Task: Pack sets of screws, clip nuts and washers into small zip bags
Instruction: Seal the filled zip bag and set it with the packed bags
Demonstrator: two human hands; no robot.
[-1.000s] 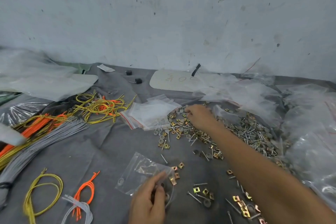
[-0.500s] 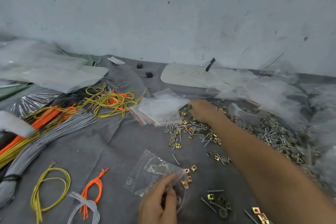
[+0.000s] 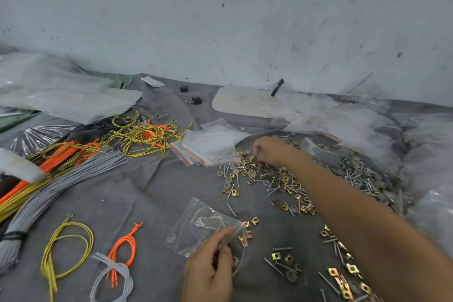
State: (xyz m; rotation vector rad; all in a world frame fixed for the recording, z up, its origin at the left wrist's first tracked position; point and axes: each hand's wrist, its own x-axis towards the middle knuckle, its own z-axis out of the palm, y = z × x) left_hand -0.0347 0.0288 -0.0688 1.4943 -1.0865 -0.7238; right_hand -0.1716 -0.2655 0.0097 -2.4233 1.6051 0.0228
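Grip: the left hand (image 3: 208, 272) holds a small zip bag (image 3: 201, 225) by its near edge, with fingers and thumb curled round the plastic. The rest of the bag lies flat on the cloth (image 3: 127, 193). Judged from this hold, the mouth is kept toward the person so that parts can be dropped in with the other hand alone. A few parts already show through the plastic near the fingers; their count cannot be read.

The right hand (image 3: 269, 152) reaches forward over the loose stock, fingers bent down into it. Whether they have closed on a part cannot be told. The stock lies in a band to the right of the bag: screws (image 3: 360, 176), brass clip nuts (image 3: 248, 233) and washers (image 3: 235, 171), mixed and touching. Small groups lie apart, just beside the bag, probably counted out as sets.

A stack of empty bags (image 3: 210, 144) with red seal strips lies just beside the right hand, within reach for the next set.

Work surface: a grey cloth, creased, spread up to a scuffed pale wall (image 3: 220, 19). To the left lie yellow wire loops (image 3: 144, 132), orange wires (image 3: 61, 157) and a tied grey wire bundle (image 3: 49, 193), well apart from the hardware. Clear plastic sheets (image 3: 362, 125) cover the right side. A pale board (image 3: 245, 103) with handwriting lies against the wall.
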